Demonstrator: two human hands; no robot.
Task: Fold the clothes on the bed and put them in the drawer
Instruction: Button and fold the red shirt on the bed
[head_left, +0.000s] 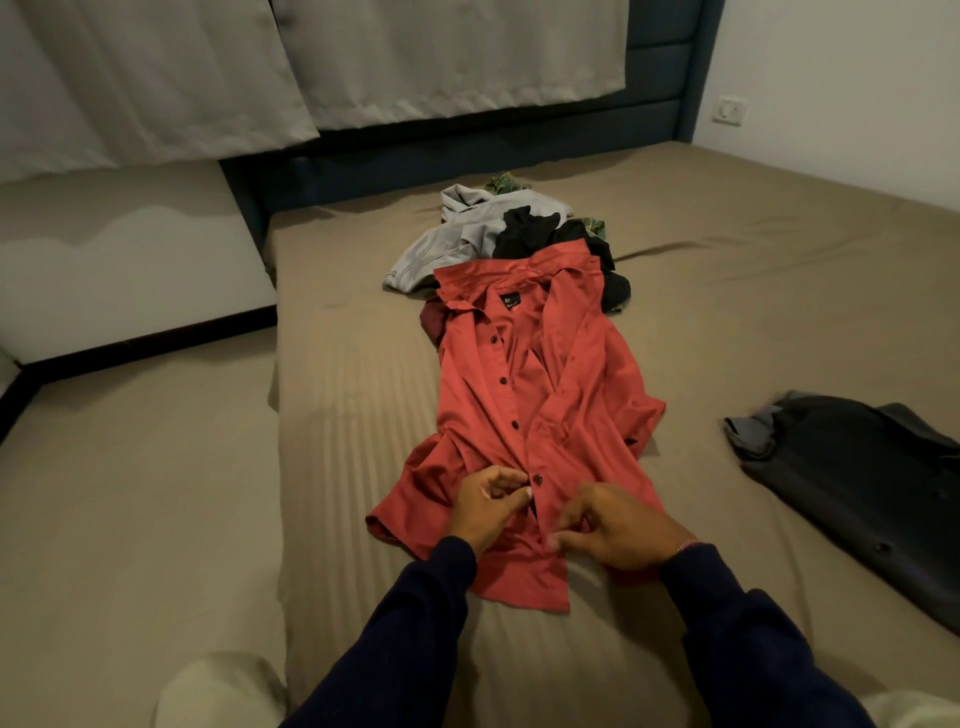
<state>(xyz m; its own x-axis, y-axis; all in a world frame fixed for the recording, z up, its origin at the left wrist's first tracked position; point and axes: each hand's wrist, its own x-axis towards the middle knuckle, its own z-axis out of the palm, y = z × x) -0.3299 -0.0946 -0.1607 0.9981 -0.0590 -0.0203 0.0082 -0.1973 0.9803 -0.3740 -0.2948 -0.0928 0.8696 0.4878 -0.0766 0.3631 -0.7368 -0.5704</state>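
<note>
Early on: the left hand (491, 501) and right hand (615, 525) pinch the red shirt (524, 395), seemingly buttoning it; the pile (498, 234) remains unfolded, no drawer visible.

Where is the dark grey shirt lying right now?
The dark grey shirt lies on the bed's right side, apart from the red shirt.

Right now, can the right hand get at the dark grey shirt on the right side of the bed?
Probably yes. The right hand is busy pinching the red shirt near its hem, but the dark grey shirt lies flat on the same side with only bare bedsheet between. It would have to let go first.
</note>
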